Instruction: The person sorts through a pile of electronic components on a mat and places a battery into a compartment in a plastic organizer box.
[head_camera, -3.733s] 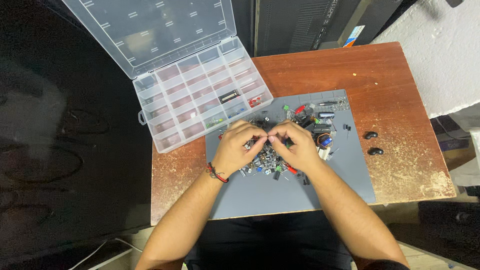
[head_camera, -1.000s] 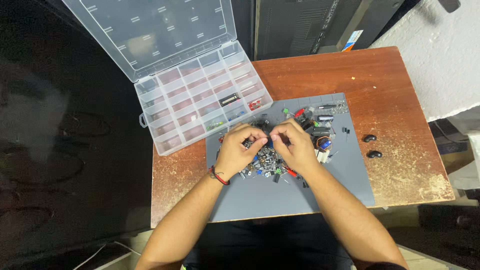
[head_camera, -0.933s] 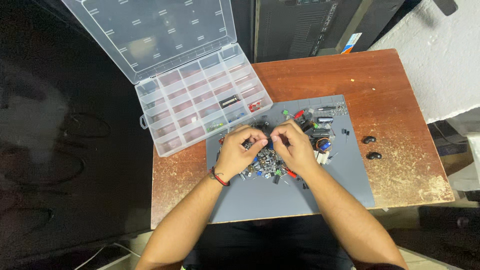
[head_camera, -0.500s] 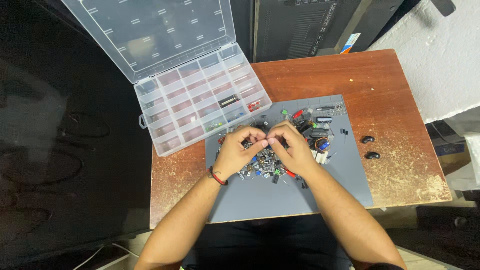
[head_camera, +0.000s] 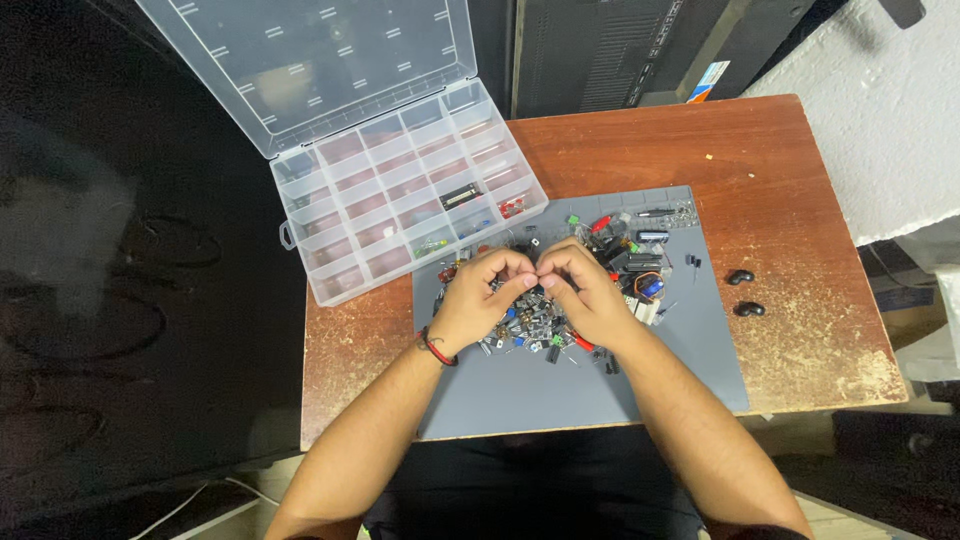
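My left hand (head_camera: 484, 296) and my right hand (head_camera: 590, 291) meet fingertip to fingertip over a heap of small electronic parts (head_camera: 535, 325) on a grey mat (head_camera: 560, 390). Both hands have curled fingers pinching at something tiny between them; what it is I cannot make out. A red and black band circles my left wrist. More loose parts, red, green and black, lie spread toward the mat's far right corner (head_camera: 640, 235).
A clear plastic compartment box (head_camera: 400, 200) with its lid open sits at the table's far left, overhanging the edge, a few parts in its cells. Two small black pieces (head_camera: 745, 293) lie on the wooden table (head_camera: 800, 200) right of the mat. A white wall stands at the right.
Both hands stay over the heap, with only small finger movements. The view has shifted slightly.
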